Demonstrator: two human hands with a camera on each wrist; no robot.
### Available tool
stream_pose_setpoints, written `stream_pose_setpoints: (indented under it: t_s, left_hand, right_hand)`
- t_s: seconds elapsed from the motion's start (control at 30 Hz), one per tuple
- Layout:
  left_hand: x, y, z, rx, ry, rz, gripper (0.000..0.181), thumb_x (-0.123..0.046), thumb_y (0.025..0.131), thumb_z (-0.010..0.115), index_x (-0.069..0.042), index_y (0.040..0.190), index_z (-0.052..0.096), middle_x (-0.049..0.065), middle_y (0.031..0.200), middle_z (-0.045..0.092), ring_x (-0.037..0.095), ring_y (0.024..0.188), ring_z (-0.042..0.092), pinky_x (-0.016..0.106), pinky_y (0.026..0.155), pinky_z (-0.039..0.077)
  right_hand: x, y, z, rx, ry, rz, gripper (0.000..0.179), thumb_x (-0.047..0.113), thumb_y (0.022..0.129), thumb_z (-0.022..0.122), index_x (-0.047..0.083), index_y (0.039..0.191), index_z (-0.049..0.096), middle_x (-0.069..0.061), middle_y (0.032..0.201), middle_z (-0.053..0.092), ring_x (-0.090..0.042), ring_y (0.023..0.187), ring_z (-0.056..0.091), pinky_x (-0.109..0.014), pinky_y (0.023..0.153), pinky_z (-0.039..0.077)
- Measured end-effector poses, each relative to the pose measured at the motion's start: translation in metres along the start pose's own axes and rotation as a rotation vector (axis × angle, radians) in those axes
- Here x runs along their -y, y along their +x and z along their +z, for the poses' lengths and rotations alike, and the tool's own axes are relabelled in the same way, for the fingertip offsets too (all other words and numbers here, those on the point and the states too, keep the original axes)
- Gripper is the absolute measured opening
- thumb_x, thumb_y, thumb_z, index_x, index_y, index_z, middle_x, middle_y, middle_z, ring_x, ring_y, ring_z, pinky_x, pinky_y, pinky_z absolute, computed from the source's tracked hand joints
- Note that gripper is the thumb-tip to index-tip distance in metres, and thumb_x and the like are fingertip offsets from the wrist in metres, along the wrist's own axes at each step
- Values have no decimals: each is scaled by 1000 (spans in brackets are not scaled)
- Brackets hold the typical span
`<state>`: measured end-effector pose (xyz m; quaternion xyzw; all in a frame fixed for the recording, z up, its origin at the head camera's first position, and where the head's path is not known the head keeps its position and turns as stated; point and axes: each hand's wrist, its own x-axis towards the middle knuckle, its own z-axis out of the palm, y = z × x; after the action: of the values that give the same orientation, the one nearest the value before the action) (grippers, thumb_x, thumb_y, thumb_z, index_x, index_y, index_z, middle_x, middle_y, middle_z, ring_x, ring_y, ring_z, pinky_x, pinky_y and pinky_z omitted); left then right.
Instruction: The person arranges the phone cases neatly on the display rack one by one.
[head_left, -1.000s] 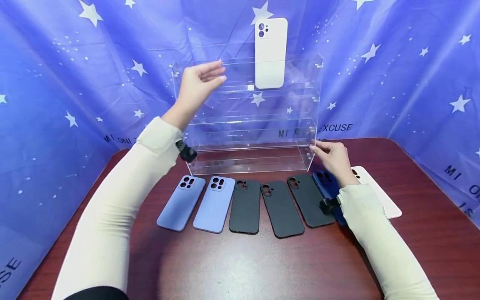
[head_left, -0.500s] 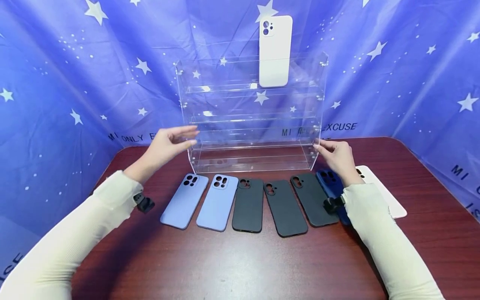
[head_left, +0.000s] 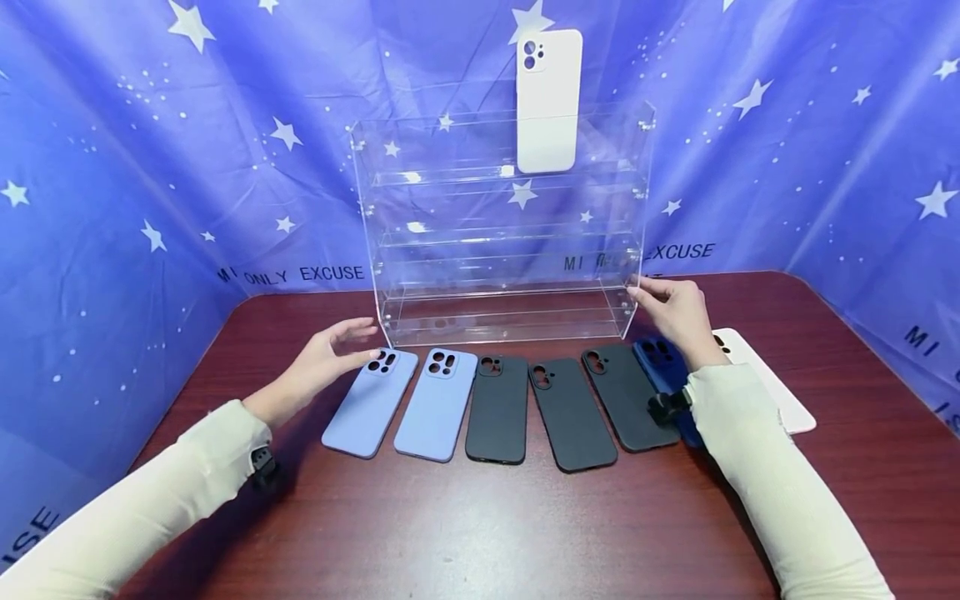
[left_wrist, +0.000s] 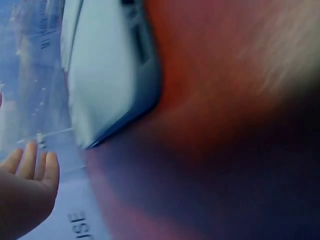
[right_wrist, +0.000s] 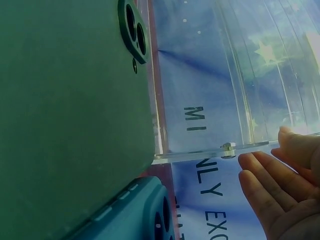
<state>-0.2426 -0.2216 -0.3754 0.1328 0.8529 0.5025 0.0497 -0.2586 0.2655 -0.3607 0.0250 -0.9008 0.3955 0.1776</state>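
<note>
A clear acrylic display rack (head_left: 495, 300) with several tiers stands at the back of the table. A white phone case (head_left: 548, 108) leans upright on its top tier. My right hand (head_left: 673, 315) pinches the rack's right side panel near the lower tier, the thumb at its front edge in the right wrist view. My left hand (head_left: 322, 367) holds nothing, fingers relaxed. Its thumb tip overlaps the camera end of the leftmost blue phone case (head_left: 367, 412) in the head view. In the left wrist view the fingers (left_wrist: 30, 162) are apart from the blurred case edge.
Right of the leftmost case lie another blue case (head_left: 433, 412), several black cases (head_left: 497, 417), a dark blue case (head_left: 662, 367) partly under my right wrist, and a white case (head_left: 772, 383). A blue starry curtain (head_left: 262, 167) hangs behind the reddish-brown table (head_left: 480, 542).
My left hand has come down from the rack's top left, past its left side, to the leftmost blue case. My right hand keeps its hold on the rack. The view has shifted slightly.
</note>
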Motion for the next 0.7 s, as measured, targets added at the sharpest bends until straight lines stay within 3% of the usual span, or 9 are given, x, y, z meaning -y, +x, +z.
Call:
stream_pose_setpoints:
  t_s: [0.2,0.4,0.47,0.57,0.7]
  left_hand:
    - [14,-5,7,27,-23,-92,65,-16,86,69,2,140,38,22,139,45,36,128,41,39,98,41]
    - [23,-8,11,81,-44,-149,72,-14,84,70,2,143,32,25,143,38,36,123,42,24,85,44]
    - [26,-7,12,88,-43,-146,75,-13,83,71,3,144,30,26,143,36,37,121,43,27,87,44]
    - [30,-5,12,111,-15,-136,78,-13,82,72,3,145,28,26,143,36,37,118,45,30,88,44]
    - [32,-1,11,137,83,-105,82,-17,80,75,4,144,29,27,138,41,34,115,46,33,88,44]
  right_hand:
    - [-1,0,0,5,-1,5,36,27,92,62,2,119,64,-21,116,62,-32,113,56,-12,70,39]
    - [-1,2,2,2,6,5,37,27,92,62,2,118,65,-21,116,62,-32,115,55,-34,82,47]
    - [0,1,2,6,6,10,37,28,92,62,2,119,64,-21,116,62,-32,115,54,-32,82,48]
    - [1,0,0,10,8,13,38,28,92,62,2,119,64,-21,117,61,-32,115,54,-18,74,44]
    - [1,-1,0,17,22,19,38,29,93,61,2,120,63,-21,118,61,-32,114,54,-9,64,37]
